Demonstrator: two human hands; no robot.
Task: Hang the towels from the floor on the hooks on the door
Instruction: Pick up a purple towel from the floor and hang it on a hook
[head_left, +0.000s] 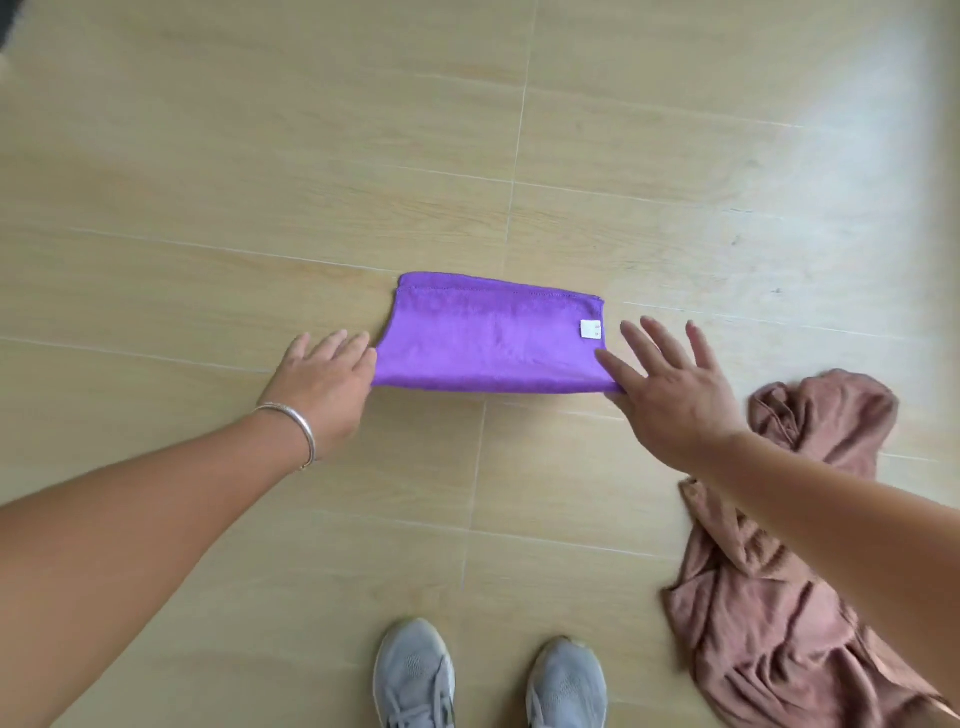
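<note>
Purple towel lay folded flat mid-floor, brown towel crumpled near the right edge. Your left hand and right hand touched its ends, fingers spread, gripping nothing. Pickup was beginning; next you needed to pinch both ends and lift.

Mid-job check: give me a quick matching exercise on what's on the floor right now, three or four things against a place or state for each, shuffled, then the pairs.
Things:
1. purple towel
2. pink-brown towel
3. left hand
4. grey shoes

Places or states:
A. crumpled at the right side of the floor
B. at the bottom edge of the view
C. laid flat, a white tag near its right end
D. wrist wears a silver bangle, fingers at a towel's left end

Pairs: 1-C, 2-A, 3-D, 4-B
</note>
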